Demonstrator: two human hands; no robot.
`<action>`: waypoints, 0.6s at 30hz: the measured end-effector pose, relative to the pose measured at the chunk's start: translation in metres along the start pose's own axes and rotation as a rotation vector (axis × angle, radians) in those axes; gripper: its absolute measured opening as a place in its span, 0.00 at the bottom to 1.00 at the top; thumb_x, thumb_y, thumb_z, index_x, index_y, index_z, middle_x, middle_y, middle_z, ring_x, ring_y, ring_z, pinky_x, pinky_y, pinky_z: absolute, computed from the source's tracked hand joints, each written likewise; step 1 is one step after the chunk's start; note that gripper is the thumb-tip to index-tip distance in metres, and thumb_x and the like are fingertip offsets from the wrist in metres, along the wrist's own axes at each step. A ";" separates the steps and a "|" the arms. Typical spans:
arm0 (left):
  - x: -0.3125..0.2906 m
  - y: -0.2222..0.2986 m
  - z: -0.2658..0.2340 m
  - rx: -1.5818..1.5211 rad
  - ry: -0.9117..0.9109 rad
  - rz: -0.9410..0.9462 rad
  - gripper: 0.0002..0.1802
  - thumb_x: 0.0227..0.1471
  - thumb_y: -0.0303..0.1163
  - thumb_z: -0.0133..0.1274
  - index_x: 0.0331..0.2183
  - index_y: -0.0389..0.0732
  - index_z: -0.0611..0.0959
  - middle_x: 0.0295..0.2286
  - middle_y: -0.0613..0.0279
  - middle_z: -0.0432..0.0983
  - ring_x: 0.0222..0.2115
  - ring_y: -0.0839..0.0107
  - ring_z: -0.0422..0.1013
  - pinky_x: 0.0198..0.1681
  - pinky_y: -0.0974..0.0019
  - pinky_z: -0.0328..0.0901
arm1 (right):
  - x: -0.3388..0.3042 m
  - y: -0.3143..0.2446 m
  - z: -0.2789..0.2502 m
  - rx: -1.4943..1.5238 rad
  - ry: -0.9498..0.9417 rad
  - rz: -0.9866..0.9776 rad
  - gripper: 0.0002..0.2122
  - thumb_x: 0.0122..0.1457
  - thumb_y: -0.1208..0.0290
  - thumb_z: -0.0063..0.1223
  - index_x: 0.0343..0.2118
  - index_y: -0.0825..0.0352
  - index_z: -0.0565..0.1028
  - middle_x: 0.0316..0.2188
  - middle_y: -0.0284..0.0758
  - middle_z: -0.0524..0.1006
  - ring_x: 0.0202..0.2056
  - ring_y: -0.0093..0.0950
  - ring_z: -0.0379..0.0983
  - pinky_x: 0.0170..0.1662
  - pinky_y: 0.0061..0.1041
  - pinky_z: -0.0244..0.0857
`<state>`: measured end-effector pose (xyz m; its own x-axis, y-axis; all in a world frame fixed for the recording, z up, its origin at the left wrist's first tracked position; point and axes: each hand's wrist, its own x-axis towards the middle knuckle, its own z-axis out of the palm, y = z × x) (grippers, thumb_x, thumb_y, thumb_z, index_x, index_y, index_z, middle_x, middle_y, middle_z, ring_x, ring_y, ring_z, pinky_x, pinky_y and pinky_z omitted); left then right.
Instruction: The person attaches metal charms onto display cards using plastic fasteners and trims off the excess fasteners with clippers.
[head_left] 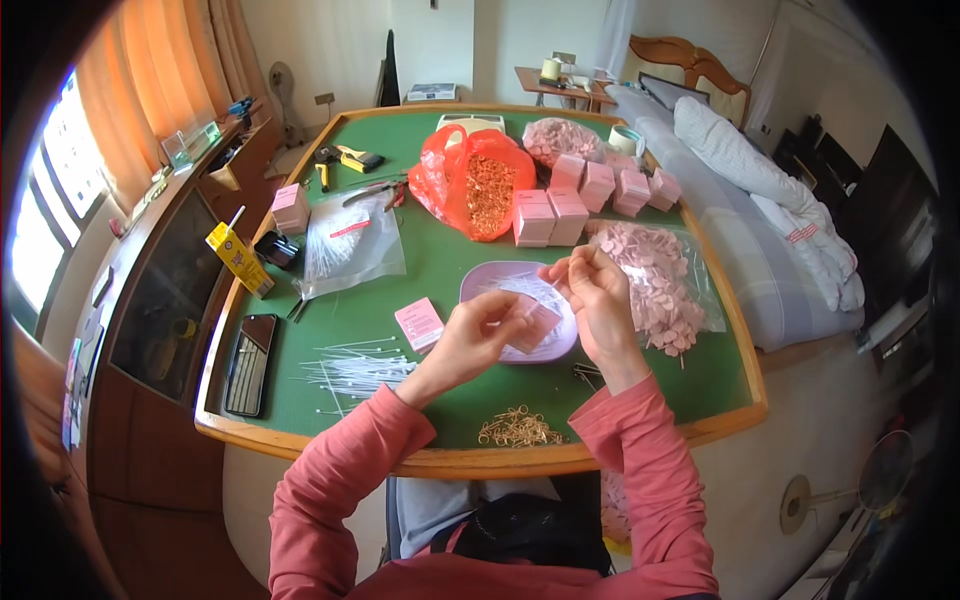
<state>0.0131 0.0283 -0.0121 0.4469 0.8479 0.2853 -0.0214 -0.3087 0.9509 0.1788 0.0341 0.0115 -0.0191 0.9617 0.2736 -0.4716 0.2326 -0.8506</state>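
Note:
My left hand (482, 330) pinches a small pink card (537, 330) above a lilac bowl (473, 285) of white plastic strips. Just to its right, my right hand (597, 290) is raised with thumb and fingers pressed together; what they hold is too small to make out. Another pink printed card (420, 325) lies on the green table, left of the bowl. Loose white plastic ties (355, 374) are spread by my left forearm. Between my forearms, near the front edge, sits a pile of small gold-coloured metal loops (520, 428).
A clear bag of pink pieces (655, 290) lies right of the bowl. Behind stand stacks of pink cards (550, 217) and a red bag (432, 170) of gold pieces. Leftward are a bag of white ties (350, 240), yellow-handled pliers (350, 160), a drink carton (238, 260) and a phone (251, 365).

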 end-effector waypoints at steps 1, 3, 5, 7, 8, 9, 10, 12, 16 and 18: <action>-0.002 0.009 0.002 -0.116 -0.035 -0.056 0.12 0.50 0.24 0.50 0.37 0.28 0.74 0.32 0.60 0.74 0.35 0.76 0.70 0.37 0.73 0.66 | -0.001 -0.001 0.000 -0.031 0.037 -0.013 0.02 0.58 0.79 0.39 0.31 0.69 0.66 0.27 0.36 0.72 0.31 0.26 0.71 0.40 0.23 0.65; -0.001 0.008 0.002 -0.153 -0.041 -0.050 0.13 0.50 0.25 0.50 0.38 0.28 0.74 0.31 0.61 0.74 0.35 0.76 0.70 0.38 0.73 0.66 | -0.005 -0.006 -0.002 -0.065 0.074 -0.030 0.03 0.58 0.78 0.40 0.33 0.69 0.66 0.28 0.37 0.73 0.31 0.25 0.71 0.39 0.22 0.65; -0.002 0.003 -0.002 -0.188 -0.044 -0.048 0.13 0.49 0.25 0.51 0.38 0.28 0.74 0.31 0.61 0.74 0.35 0.76 0.70 0.39 0.73 0.66 | -0.011 -0.012 -0.004 -0.255 0.211 -0.059 0.06 0.57 0.73 0.45 0.35 0.69 0.67 0.28 0.36 0.74 0.31 0.23 0.71 0.38 0.21 0.64; -0.004 -0.003 -0.009 -0.120 -0.017 -0.049 0.14 0.50 0.28 0.51 0.38 0.28 0.75 0.32 0.58 0.74 0.32 0.74 0.71 0.37 0.71 0.67 | -0.032 -0.025 -0.017 -0.611 0.110 -0.109 0.08 0.54 0.72 0.48 0.36 0.69 0.68 0.28 0.36 0.74 0.31 0.24 0.71 0.37 0.21 0.64; -0.004 -0.006 -0.013 -0.120 -0.009 -0.049 0.14 0.50 0.28 0.51 0.38 0.28 0.75 0.32 0.58 0.74 0.32 0.74 0.71 0.37 0.71 0.67 | -0.045 -0.030 -0.026 -0.967 0.005 -0.160 0.10 0.52 0.71 0.52 0.36 0.68 0.69 0.28 0.35 0.74 0.30 0.25 0.71 0.37 0.22 0.64; -0.003 -0.005 -0.016 -0.085 0.017 -0.056 0.16 0.51 0.30 0.50 0.39 0.28 0.74 0.32 0.58 0.74 0.32 0.75 0.71 0.37 0.71 0.66 | -0.060 -0.036 -0.032 -1.174 -0.057 -0.148 0.11 0.48 0.72 0.54 0.35 0.68 0.70 0.30 0.36 0.73 0.32 0.28 0.71 0.38 0.23 0.64; -0.002 -0.006 -0.014 -0.058 0.035 -0.064 0.17 0.52 0.32 0.49 0.40 0.28 0.74 0.32 0.58 0.75 0.32 0.76 0.70 0.37 0.72 0.66 | -0.078 -0.040 -0.038 -1.388 -0.113 -0.129 0.13 0.45 0.73 0.57 0.34 0.69 0.71 0.32 0.37 0.73 0.33 0.30 0.70 0.39 0.24 0.63; 0.000 -0.006 -0.015 -0.047 0.050 -0.045 0.18 0.52 0.33 0.49 0.41 0.29 0.73 0.32 0.59 0.75 0.32 0.77 0.70 0.36 0.72 0.66 | -0.099 -0.037 -0.042 -1.511 -0.129 -0.118 0.13 0.43 0.74 0.58 0.34 0.70 0.71 0.33 0.37 0.71 0.35 0.33 0.68 0.40 0.26 0.63; -0.001 -0.002 -0.026 0.030 0.036 -0.087 0.18 0.53 0.30 0.47 0.44 0.30 0.72 0.31 0.62 0.74 0.31 0.80 0.69 0.36 0.75 0.65 | -0.111 -0.028 -0.043 -1.611 -0.121 -0.041 0.14 0.40 0.79 0.58 0.33 0.72 0.71 0.33 0.39 0.69 0.39 0.34 0.66 0.41 0.29 0.61; -0.006 0.008 -0.034 0.014 0.012 -0.173 0.19 0.52 0.31 0.49 0.44 0.31 0.73 0.29 0.62 0.74 0.29 0.80 0.69 0.34 0.75 0.65 | -0.107 -0.028 -0.042 -1.592 -0.137 -0.091 0.14 0.39 0.81 0.56 0.33 0.72 0.72 0.30 0.39 0.68 0.37 0.35 0.66 0.40 0.30 0.61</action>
<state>-0.0204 0.0357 -0.0017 0.4324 0.8938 0.1188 0.0678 -0.1636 0.9842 0.2311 -0.0697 -0.0131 -0.1605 0.9373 0.3093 0.8796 0.2780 -0.3861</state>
